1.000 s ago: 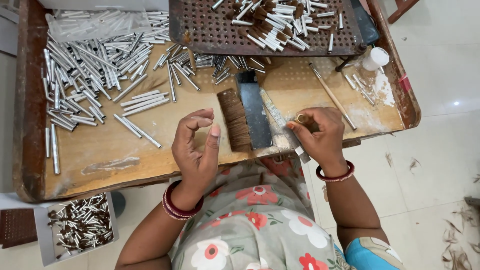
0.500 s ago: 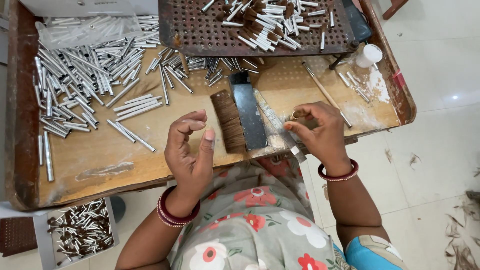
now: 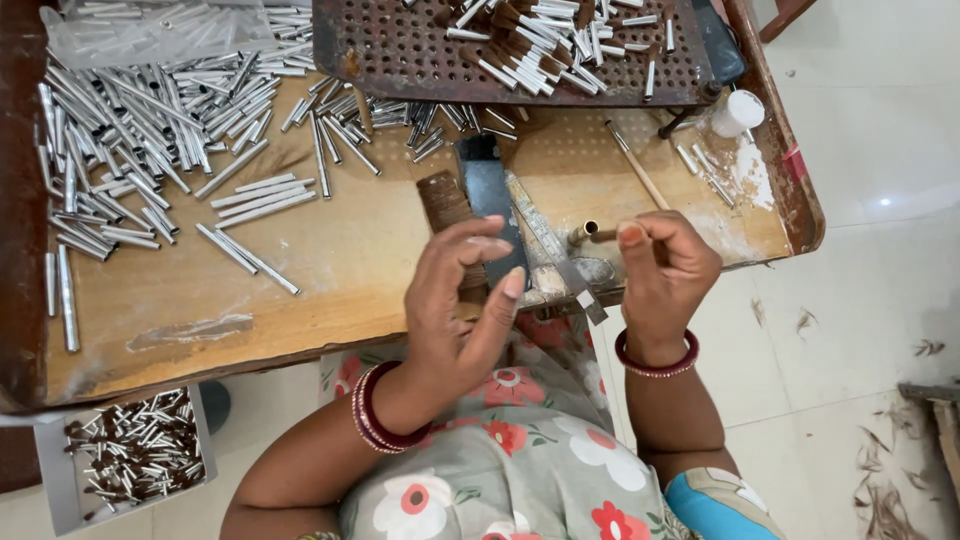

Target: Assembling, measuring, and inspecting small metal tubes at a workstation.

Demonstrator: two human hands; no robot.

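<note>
Soft, even daylight fills my view, bright but not harsh. My left hand (image 3: 462, 310) is slightly motion-blurred at the fingertips; my right hand (image 3: 662, 275) looks sharper. The metal tubes (image 3: 150, 140) in the upper left glint with small highlights. A pale glare spot sits on the floor tiles (image 3: 885, 203) at the right. Shadows under the wooden tray (image 3: 250, 300) are faint, and straight lines bend a little at the frame's edges.

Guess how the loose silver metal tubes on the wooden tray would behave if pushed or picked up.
The metal tubes look round and smooth, so a push would probably roll and scatter them, though the tray rim should stop them. They look thin and hollow, so likely light and stiff. Their shiny finish suggests a single tube could slip from a pinch.
</note>
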